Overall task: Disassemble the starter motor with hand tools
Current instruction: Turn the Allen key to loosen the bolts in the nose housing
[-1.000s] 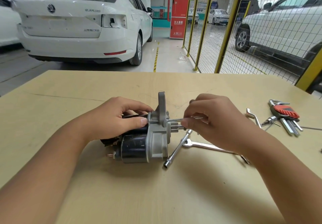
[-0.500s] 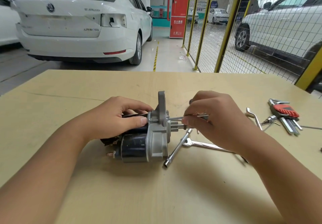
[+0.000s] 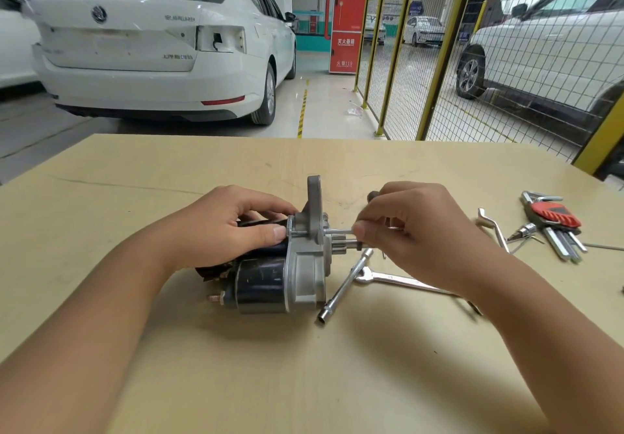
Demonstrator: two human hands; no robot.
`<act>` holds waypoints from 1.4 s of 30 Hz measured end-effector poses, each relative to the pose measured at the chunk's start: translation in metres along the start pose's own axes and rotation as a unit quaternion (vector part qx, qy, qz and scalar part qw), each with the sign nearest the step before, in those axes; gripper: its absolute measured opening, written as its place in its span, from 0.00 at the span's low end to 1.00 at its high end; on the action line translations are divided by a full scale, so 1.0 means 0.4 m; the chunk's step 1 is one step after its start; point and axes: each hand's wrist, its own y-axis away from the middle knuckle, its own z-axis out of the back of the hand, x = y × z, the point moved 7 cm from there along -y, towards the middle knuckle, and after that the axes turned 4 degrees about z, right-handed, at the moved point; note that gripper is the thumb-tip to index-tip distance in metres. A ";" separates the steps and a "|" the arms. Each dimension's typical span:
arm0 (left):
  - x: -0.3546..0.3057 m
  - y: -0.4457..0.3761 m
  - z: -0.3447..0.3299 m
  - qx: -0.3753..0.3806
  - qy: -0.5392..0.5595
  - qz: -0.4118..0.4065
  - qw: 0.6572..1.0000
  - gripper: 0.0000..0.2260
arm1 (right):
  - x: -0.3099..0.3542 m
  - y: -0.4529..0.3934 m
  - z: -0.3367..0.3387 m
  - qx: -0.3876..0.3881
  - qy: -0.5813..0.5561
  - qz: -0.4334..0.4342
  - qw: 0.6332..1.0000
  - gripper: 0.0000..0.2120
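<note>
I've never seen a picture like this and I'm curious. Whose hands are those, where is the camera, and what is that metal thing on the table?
The camera sits on a person's head and looks down, so you see their own two arms. On the wooden table lies a starter motor, the part that gets a car engine turning. The left hand grips its dark body to keep it from moving. The right hand pinches a thin metal rod sticking out of the motor's silver end. Nearby lie a socket wrench, a flat spanner and a red set of hex keys. White cars stand behind.
</note>
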 end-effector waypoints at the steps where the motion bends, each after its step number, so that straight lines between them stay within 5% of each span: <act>1: 0.003 -0.001 -0.001 -0.003 0.004 -0.001 1.000 0.14 | -0.006 0.000 -0.001 0.012 0.005 -0.006 1.000 0.05; 9: -0.072 0.020 0.039 -0.202 0.012 -0.136 0.970 0.08 | 0.001 0.001 -0.002 0.030 0.030 -0.010 0.999 0.05; 27: -0.103 0.012 -0.012 -0.162 0.002 -0.133 0.978 0.02 | 0.017 0.003 -0.025 0.068 -0.022 -0.013 0.997 0.08; 35: -0.101 0.012 -0.014 -0.155 0.006 -0.118 0.981 0.02 | 0.024 0.002 -0.018 0.041 0.021 0.000 0.999 0.02; 42: -0.101 0.012 -0.014 -0.153 0.003 -0.115 0.981 0.02 | 0.016 0.003 -0.005 0.000 0.027 -0.018 0.999 0.08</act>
